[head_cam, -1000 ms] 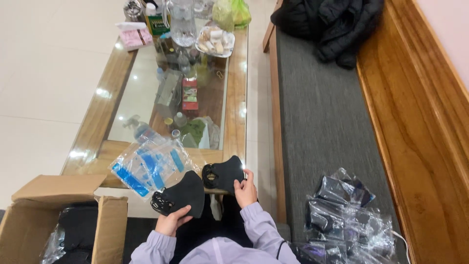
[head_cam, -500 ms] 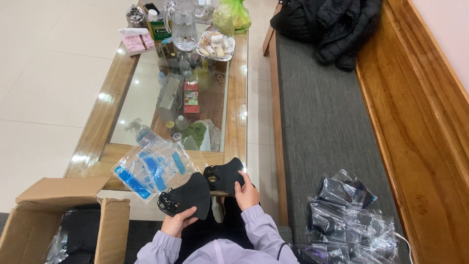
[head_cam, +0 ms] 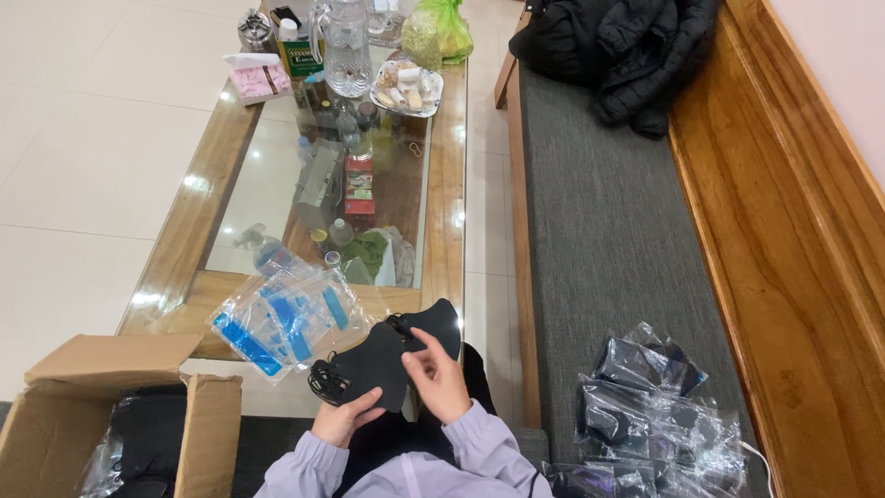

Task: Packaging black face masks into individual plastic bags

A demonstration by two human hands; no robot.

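My left hand [head_cam: 343, 417] and my right hand [head_cam: 436, 380] both hold black face masks [head_cam: 383, 358] with coiled black ear loops, over my lap. The masks now overlap, one lying partly on the other. My left hand grips them from below at the near edge; my right hand's fingers press on the top from the right. Just to the left lies a stack of clear plastic bags with blue strips [head_cam: 281, 315], on the near end of the glass-topped wooden table [head_cam: 442, 231].
An open cardboard box [head_cam: 111, 415] with dark packed items stands at the lower left. Bagged black masks [head_cam: 645, 415] lie heaped on the grey bench cushion [head_cam: 599, 231] at right. A black jacket [head_cam: 618, 46] lies at the bench's far end. Bottles, a jug and a plate crowd the table.
The two masks, held apart side by side a second ago, have been brought together and now overlap. Both hands have moved closer to each other.
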